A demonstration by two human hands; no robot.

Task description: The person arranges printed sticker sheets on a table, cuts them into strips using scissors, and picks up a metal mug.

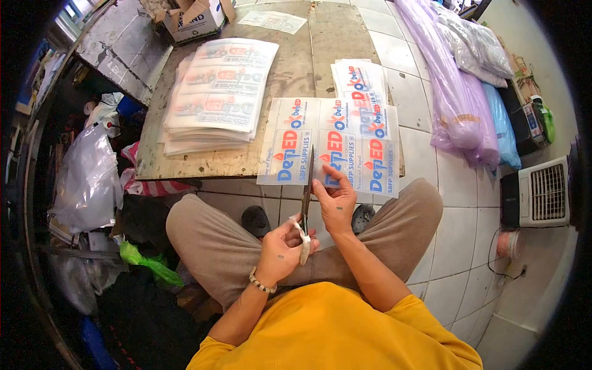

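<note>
My left hand is closed round the white-wrapped handles of a pair of scissors. Their dark blades point away from me and lie along a translucent plastic sheet printed with red and blue "DepED" lettering. My right hand pinches the near edge of this sheet between thumb and fingers, just right of the blades. The sheet rests partly on the table, with its near edge over the table's front. Beneath its right side lie more printed sheets. Whether the blades have parted the plastic I cannot tell.
On the worn wooden table stands a stack of printed sheets, with a cardboard box behind. Purple plastic rolls and an air cooler are at the right. Plastic bags crowd the left.
</note>
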